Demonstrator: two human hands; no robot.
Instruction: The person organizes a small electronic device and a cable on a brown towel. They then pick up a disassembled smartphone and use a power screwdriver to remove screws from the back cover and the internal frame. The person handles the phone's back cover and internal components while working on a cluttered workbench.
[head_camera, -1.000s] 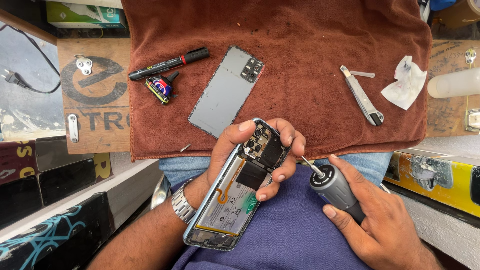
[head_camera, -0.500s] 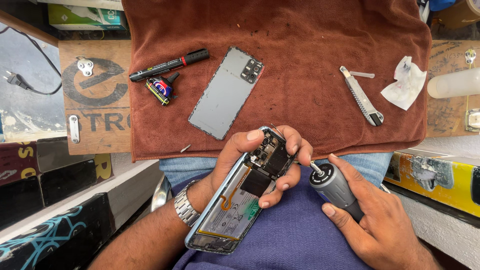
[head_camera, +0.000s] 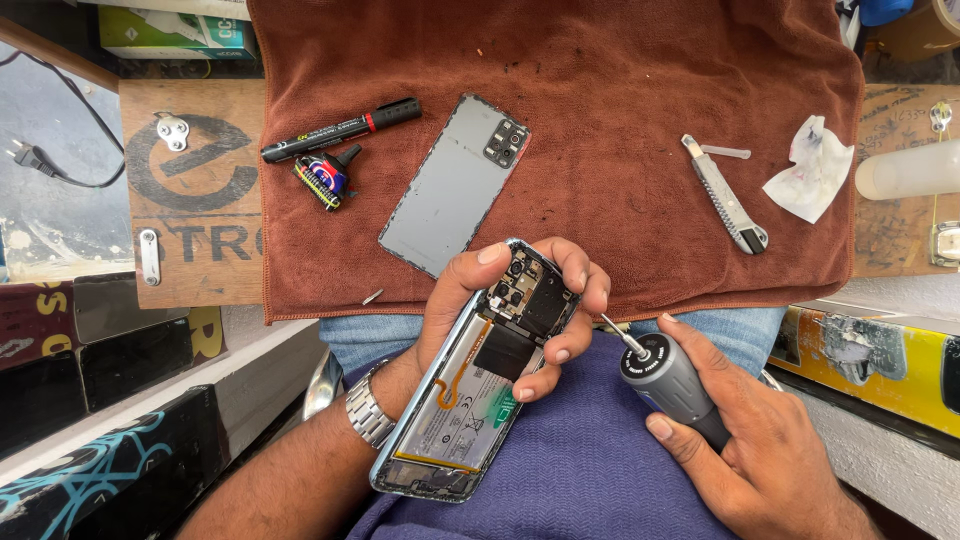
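Observation:
My left hand (head_camera: 520, 310) holds an opened phone (head_camera: 465, 390) over my lap, back side up, with its battery, orange flex cable and camera modules showing. The fingers wrap round the phone's upper end. My right hand (head_camera: 760, 440) grips a dark grey electric screwdriver (head_camera: 668, 385). Its thin bit points up-left toward the phone's top right corner, close to my left fingertips. A metal watch (head_camera: 368, 410) sits on my left wrist.
On the brown towel (head_camera: 600, 120) lie the phone's grey back cover (head_camera: 452, 185), a black marker (head_camera: 340, 128), a small coloured tool (head_camera: 322, 178), a utility knife (head_camera: 725, 195), a crumpled tissue (head_camera: 810, 170) and a loose screw (head_camera: 372, 296). Boxes flank my legs.
My left hand has shifted the phone slightly right and turned it a little. The screwdriver has stayed beside the phone's top corner.

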